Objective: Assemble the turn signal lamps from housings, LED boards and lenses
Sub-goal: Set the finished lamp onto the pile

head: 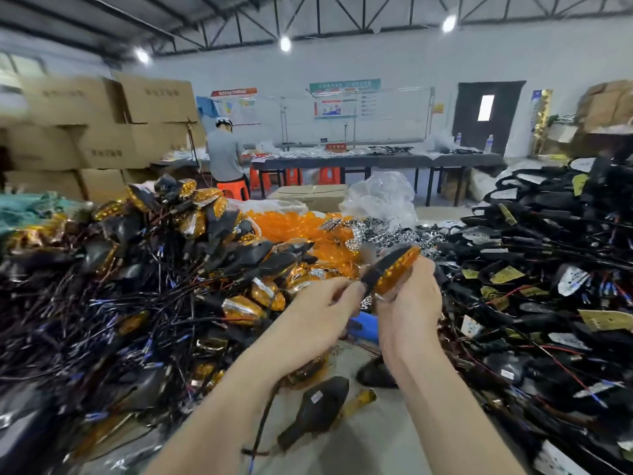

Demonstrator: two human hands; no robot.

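Observation:
Both hands hold one turn signal lamp (pixel 390 269) above the table: a black housing with an amber lens facing right. My right hand (pixel 409 306) grips its lower end from the right. My left hand (pixel 322 313) pinches the black housing edge from the left. A black wire (pixel 263 416) hangs down below my left wrist. A heap of finished amber and black lamps (pixel 164 255) with wires fills the left. Loose amber lenses (pixel 294 228) lie behind, silver reflector pieces (pixel 387 231) beside them. Black housings with LED boards (pixel 548 286) pile up on the right.
A single black housing (pixel 315 409) and an amber lens (pixel 359 401) lie on the table near my forearms. A clear plastic bag (pixel 380 197) stands behind the parts. Cardboard boxes (pixel 102 125) are stacked at the back left. A person (pixel 224 156) works at a far table.

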